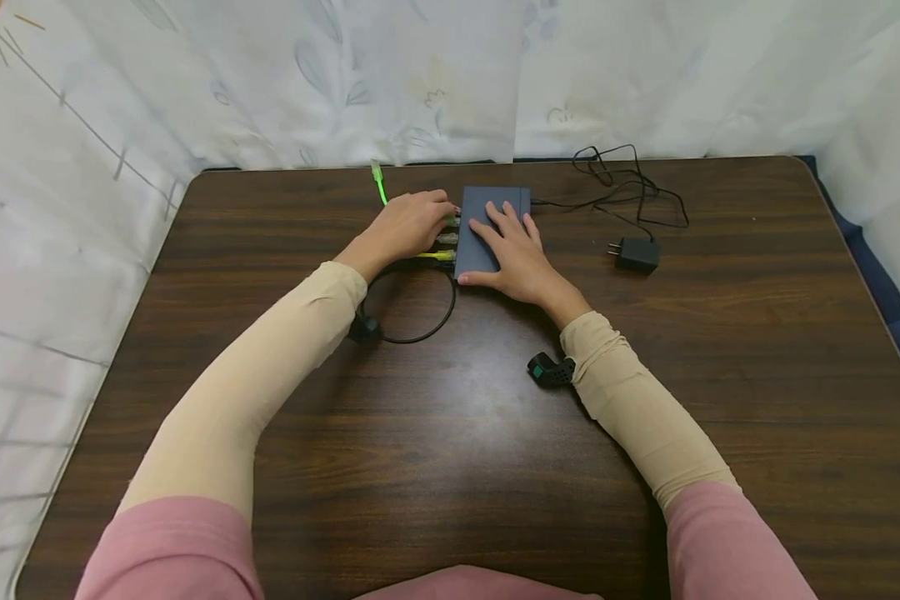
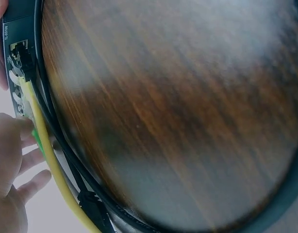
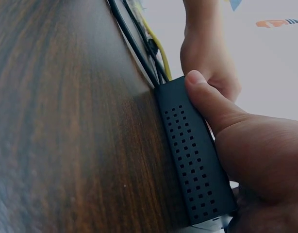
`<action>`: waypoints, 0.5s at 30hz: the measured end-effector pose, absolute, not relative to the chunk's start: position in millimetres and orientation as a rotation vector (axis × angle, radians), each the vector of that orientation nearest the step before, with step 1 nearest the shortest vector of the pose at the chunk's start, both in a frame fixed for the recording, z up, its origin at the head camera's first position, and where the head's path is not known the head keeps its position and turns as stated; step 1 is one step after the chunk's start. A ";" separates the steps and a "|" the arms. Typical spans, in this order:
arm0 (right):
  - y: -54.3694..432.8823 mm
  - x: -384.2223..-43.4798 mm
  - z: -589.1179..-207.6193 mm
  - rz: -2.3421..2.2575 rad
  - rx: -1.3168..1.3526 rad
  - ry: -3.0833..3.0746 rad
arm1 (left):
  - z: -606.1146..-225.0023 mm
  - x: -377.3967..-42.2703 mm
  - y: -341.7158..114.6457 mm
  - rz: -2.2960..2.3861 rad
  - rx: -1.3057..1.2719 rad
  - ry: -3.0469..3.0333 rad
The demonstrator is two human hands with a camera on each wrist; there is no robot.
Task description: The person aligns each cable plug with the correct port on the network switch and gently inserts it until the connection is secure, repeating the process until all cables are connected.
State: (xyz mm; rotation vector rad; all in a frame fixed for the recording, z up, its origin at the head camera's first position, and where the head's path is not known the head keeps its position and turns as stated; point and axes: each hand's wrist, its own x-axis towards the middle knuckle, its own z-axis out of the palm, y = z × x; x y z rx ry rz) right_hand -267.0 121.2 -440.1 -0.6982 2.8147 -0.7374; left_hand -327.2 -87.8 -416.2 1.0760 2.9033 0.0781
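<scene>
A flat dark blue network switch (image 1: 474, 242) lies near the table's back edge, its ports facing left. Spread over its top is my right hand (image 1: 521, 262), thumb along the near edge; the right wrist view shows that thumb (image 3: 207, 94) beside the perforated end. At the ports, my left hand (image 1: 412, 223) pinches the plug end of a green network cable (image 1: 380, 185), partly hidden by the fingers. A yellow cable (image 2: 44, 131) and a black cable (image 2: 54, 114) are plugged in at the near ports. The green cable's other plug lies at the back edge.
A thin black power cord (image 1: 637, 187) runs from the switch's right side to a black adapter (image 1: 636, 255). The black cable curves in a loop (image 1: 420, 340) below the left hand. A white patterned curtain (image 1: 450, 83) hangs behind the brown table (image 1: 435, 467).
</scene>
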 end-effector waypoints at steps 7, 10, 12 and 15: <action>121.1 -266.4 -440.3 -0.753 -0.696 2.815 | -414.1 -327.2 -92.2 0.098 1.093 2.921; 121.2 -266.5 -440.4 -0.756 -0.694 2.816 | -412.9 -327.1 -95.3 0.106 1.098 2.927; 121.3 -266.6 -440.6 -0.753 -0.693 2.817 | -412.4 -327.1 -97.8 0.109 1.094 2.930; 121.4 -266.6 -440.7 -0.751 -0.691 2.818 | -412.4 -326.8 -102.0 0.099 1.084 2.930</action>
